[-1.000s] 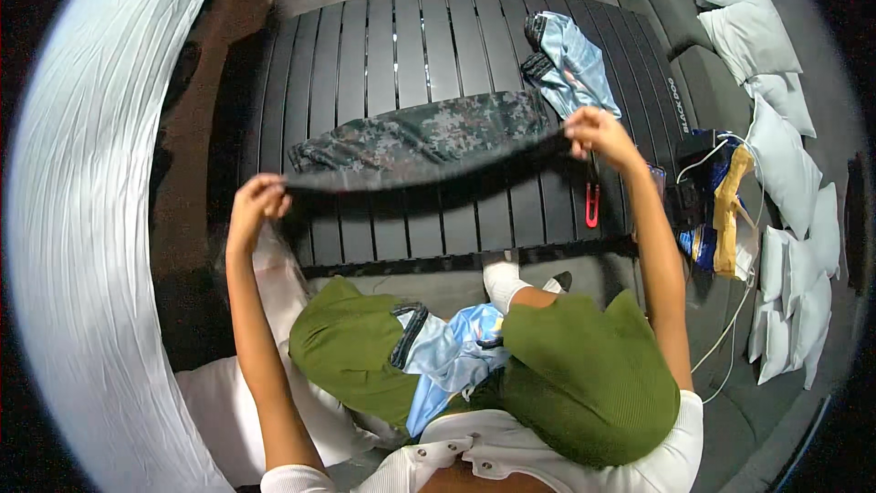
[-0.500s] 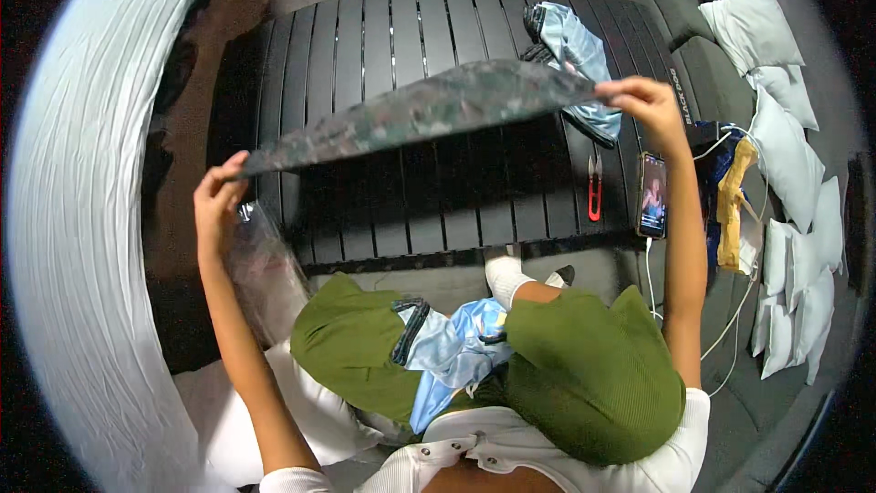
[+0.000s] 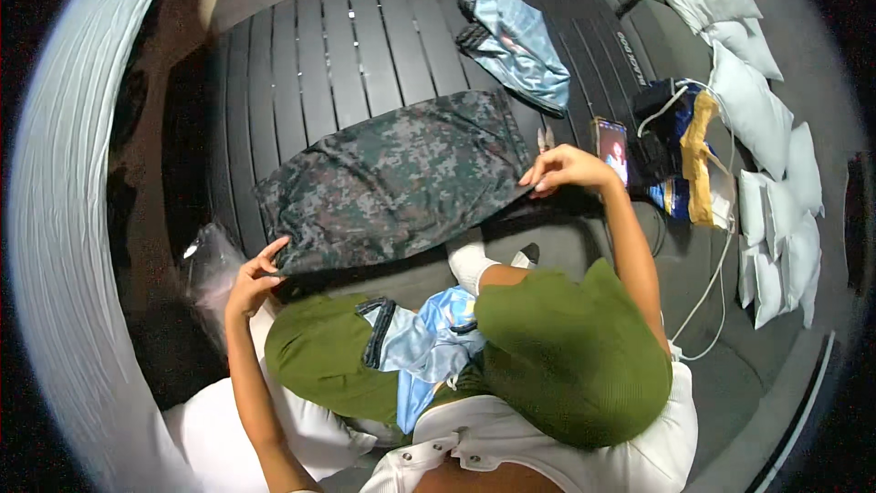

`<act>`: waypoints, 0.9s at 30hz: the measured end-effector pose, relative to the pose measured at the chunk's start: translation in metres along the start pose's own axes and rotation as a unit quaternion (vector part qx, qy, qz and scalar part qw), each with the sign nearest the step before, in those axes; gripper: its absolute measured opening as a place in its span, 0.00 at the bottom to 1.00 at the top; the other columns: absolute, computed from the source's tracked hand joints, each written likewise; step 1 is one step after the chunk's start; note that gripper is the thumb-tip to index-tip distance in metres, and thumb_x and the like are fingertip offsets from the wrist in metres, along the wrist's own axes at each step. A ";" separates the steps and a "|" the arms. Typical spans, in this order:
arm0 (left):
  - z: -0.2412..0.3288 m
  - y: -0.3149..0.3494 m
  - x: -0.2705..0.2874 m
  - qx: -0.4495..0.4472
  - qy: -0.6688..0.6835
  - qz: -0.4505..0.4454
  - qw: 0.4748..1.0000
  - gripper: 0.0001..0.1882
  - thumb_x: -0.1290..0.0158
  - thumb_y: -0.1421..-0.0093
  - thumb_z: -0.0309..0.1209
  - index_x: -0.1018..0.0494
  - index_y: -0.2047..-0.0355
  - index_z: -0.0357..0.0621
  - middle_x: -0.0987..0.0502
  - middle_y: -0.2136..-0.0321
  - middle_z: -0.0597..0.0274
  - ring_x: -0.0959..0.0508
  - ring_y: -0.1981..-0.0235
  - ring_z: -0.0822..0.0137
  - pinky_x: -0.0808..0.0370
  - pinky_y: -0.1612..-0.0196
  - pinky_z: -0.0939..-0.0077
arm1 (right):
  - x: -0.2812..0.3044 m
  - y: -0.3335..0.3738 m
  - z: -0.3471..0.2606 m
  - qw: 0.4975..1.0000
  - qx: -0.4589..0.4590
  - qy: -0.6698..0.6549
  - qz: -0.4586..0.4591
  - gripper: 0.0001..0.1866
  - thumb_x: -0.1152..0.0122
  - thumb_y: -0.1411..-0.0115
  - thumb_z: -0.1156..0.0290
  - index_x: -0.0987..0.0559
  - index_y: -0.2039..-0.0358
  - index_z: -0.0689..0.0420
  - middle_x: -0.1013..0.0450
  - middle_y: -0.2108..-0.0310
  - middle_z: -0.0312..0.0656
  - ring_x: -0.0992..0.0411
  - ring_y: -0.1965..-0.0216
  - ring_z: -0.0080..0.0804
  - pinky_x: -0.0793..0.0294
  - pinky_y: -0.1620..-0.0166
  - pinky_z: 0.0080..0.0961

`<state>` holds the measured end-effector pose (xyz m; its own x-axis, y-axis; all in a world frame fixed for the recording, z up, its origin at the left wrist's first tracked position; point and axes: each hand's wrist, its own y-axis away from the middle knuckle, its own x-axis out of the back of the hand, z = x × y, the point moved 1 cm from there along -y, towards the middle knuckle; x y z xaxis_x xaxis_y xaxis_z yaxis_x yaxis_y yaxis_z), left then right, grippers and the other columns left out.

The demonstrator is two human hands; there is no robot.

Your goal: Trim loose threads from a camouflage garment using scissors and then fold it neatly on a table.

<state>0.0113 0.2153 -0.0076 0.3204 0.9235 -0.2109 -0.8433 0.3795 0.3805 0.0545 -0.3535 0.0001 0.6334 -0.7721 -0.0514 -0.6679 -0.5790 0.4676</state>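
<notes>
A dark green and grey camouflage cloth [image 3: 392, 187] lies spread over the near part of the black slatted table [image 3: 301, 64]. My left hand [image 3: 254, 281] pinches its near left corner between thumb and fingers. At the near right corner, my right hand [image 3: 573, 170] grips the edge the same way. Just beyond the right hand show the blades of small thread snips [image 3: 546, 137]; their handle is hidden. A light blue satin piece with black trim [image 3: 520, 47] rests farther back on the table. Another light blue satin piece [image 3: 424, 338] lies in my lap.
A lit phone [image 3: 611, 152] stands beside my right wrist. Right of it are a blue and yellow bag [image 3: 701, 155] and white cables [image 3: 721, 285]. Pale cushions [image 3: 757, 114] line the grey sofa. A transparent plastic bag [image 3: 208, 265] is by my left hand; a white curtain [image 3: 73, 219] hangs left.
The camouflage cloth was held up taut and edge-on above the table; it is now lowered and lies flat. Both hands have come down nearer to me, still holding its corners.
</notes>
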 end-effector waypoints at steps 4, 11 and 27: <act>0.002 -0.007 0.002 0.054 -0.128 -0.026 0.990 0.07 0.44 0.61 0.19 0.29 0.80 0.44 0.41 0.44 0.51 0.41 0.43 0.58 0.39 0.48 0.72 | -0.004 0.005 0.019 0.999 -0.036 -0.022 -0.004 0.05 0.41 0.53 0.81 0.25 0.72 0.65 0.27 0.62 0.48 0.28 0.61 0.30 0.28 0.58 0.22; 0.015 0.007 0.002 0.034 -0.145 0.020 0.989 0.07 0.43 0.63 0.20 0.27 0.80 0.42 0.43 0.44 0.49 0.44 0.41 0.59 0.53 0.41 0.69 | -0.010 0.008 0.008 1.000 -0.003 0.031 0.002 0.05 0.41 0.53 0.80 0.24 0.72 0.64 0.27 0.63 0.47 0.30 0.57 0.31 0.33 0.52 0.24; 0.062 -0.105 0.046 -0.189 0.062 0.070 0.977 0.11 0.47 0.50 0.30 0.31 0.67 0.40 0.44 0.43 0.47 0.27 0.77 0.76 0.33 0.79 0.91 | 0.051 -0.060 -0.074 0.969 0.145 -0.092 0.176 0.07 0.46 0.45 0.73 0.30 0.67 0.58 0.29 0.65 0.40 0.31 0.68 0.20 0.31 0.65 0.14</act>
<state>0.1410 0.2215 -0.0013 0.1554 0.9423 -0.2965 -0.9819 0.1801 0.0578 0.1555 -0.3393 0.0346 0.2833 -0.9535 -0.1028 -0.9287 -0.2995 0.2186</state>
